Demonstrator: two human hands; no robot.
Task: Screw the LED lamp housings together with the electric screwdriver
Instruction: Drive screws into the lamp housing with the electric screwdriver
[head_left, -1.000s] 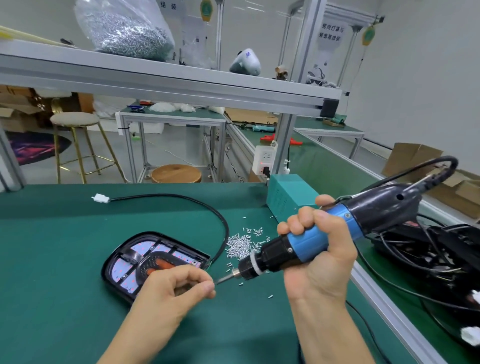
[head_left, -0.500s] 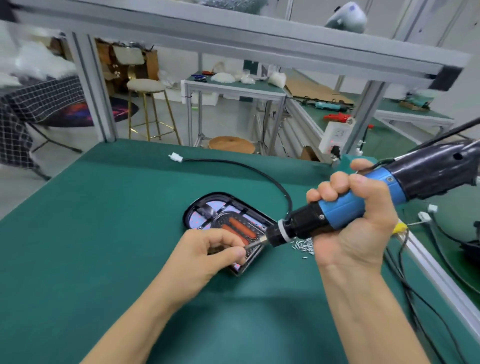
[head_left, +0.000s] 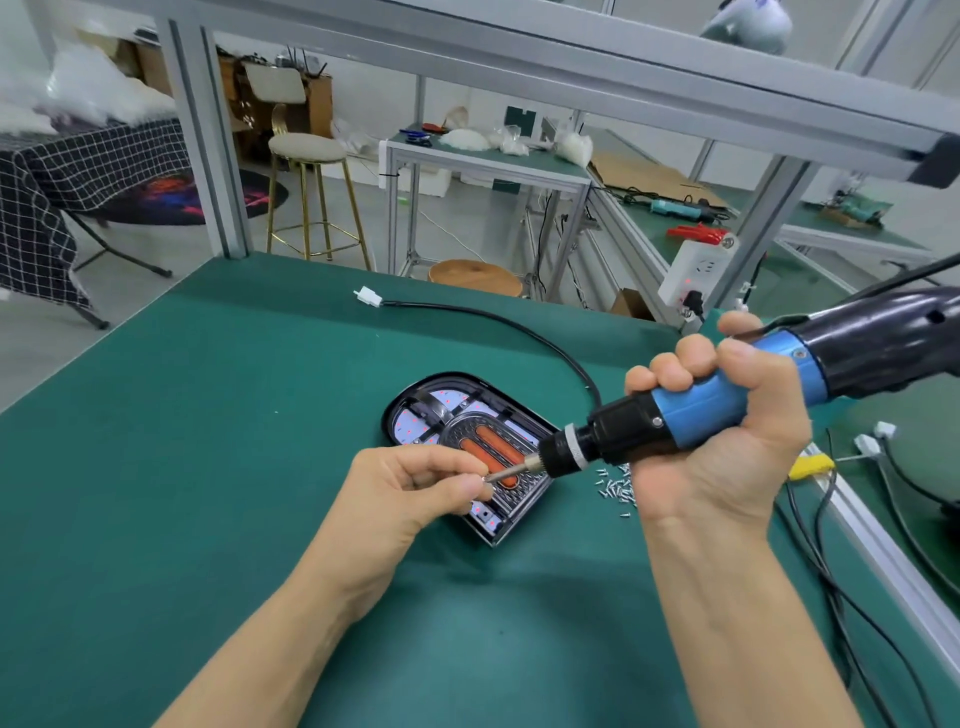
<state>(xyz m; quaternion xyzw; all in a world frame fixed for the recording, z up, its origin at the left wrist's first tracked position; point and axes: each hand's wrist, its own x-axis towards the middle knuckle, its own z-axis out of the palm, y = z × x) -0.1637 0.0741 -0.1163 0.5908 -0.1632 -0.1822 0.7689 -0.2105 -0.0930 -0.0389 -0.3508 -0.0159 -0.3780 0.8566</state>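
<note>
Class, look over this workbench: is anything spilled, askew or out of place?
Yes. Small screws lie loose on the green mat, scattered beside the lamp housing and partly hidden behind the right hand, with no tray in view. Cables trail loosely over the bench's right edge. Nothing looks damaged.

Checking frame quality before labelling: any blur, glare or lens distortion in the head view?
Head view: wide-angle bending is strong, with the shelf beam and frame posts bowing toward the edges. Lighting is soft and even, with faint shadows on the green mat under the arms. The lamp housing shows mild sheen. The hands and electric screwdriver are fairly sharp. The white bags at top left look blown out and smeared.
</note>
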